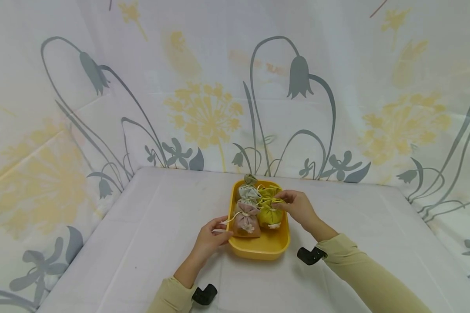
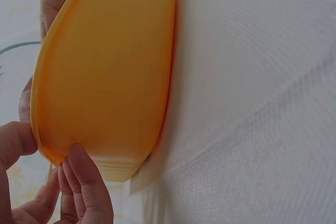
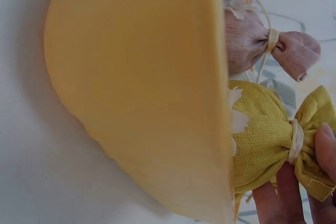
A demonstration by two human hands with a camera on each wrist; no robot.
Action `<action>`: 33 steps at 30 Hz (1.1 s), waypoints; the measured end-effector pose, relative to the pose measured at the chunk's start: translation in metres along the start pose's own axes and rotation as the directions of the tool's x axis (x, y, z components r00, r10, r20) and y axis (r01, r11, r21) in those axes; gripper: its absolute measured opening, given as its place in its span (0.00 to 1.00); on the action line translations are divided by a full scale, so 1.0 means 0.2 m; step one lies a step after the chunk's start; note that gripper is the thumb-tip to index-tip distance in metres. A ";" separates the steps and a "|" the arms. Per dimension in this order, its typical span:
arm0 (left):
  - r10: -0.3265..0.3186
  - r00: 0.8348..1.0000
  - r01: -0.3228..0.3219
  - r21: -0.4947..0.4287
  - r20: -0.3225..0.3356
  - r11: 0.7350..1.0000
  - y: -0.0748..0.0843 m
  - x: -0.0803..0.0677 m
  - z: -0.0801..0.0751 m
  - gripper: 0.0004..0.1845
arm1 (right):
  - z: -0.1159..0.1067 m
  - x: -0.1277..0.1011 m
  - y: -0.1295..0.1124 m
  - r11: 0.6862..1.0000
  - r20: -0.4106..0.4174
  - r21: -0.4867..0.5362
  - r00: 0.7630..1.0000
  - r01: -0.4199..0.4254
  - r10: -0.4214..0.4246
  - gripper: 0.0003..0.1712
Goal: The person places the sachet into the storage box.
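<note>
A yellow plastic basin (image 1: 258, 253) stands on the white-covered table, holding several small drawstring pouches. My left hand (image 1: 210, 238) grips its left rim between thumb and fingers, as the left wrist view shows on the basin wall (image 2: 110, 66). Inside at the front right is a yellow-green pouch (image 1: 269, 218). My right hand (image 1: 299, 209) pinches its gathered top above the pale tie; the right wrist view shows this pouch (image 3: 262, 140) close up. To its left sits a mauve pouch (image 1: 246, 219) with a white flower trim. Pale green pouch (image 1: 248, 194) and olive pouch (image 1: 250, 179) are behind it.
Another yellow-green pouch (image 1: 269, 190) lies at the basin's back right, partly covered. A pale cord hangs over the left rim. Behind the table rises a floral cloth (image 1: 203, 65). Black camera mounts (image 1: 205, 294) sit at both wrists.
</note>
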State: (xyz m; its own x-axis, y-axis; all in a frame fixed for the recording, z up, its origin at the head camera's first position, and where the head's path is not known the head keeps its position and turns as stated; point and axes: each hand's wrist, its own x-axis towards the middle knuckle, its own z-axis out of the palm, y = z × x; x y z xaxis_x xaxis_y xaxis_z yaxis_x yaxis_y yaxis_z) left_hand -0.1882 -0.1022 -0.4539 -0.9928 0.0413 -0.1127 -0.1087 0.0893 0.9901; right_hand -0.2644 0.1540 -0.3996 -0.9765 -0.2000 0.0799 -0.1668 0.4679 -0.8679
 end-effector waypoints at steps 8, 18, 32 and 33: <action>0.002 1.000 -0.002 -0.001 0.006 1.000 0.01 -0.01 0.00 0.28 | 0.02 0.00 0.03 1.000 0.018 0.015 1.000 -0.018 0.018 0.10; 0.004 1.000 -0.004 -0.006 0.007 1.000 0.01 -0.01 0.00 0.28 | 0.02 -0.02 0.02 0.999 0.039 0.018 0.998 -0.049 0.048 0.16; 0.001 1.000 -0.001 0.017 0.015 1.000 0.13 -0.09 0.00 0.26 | -0.01 -0.09 0.05 0.994 0.001 0.070 0.996 -0.085 0.085 0.24; 0.001 1.000 -0.001 0.015 0.015 1.000 0.12 -0.08 0.00 0.26 | -0.02 -0.10 0.06 0.993 -0.003 0.077 0.996 -0.091 0.091 0.25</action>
State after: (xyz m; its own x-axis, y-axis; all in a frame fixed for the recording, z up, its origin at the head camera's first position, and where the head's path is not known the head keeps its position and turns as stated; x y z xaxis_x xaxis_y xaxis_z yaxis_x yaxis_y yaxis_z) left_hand -0.1745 -0.1000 -0.4287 -0.9920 0.0564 -0.1128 -0.1065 0.1043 0.9888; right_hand -0.2474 0.1659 -0.4091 -0.9881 -0.1539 0.0016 -0.0664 0.4169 -0.9065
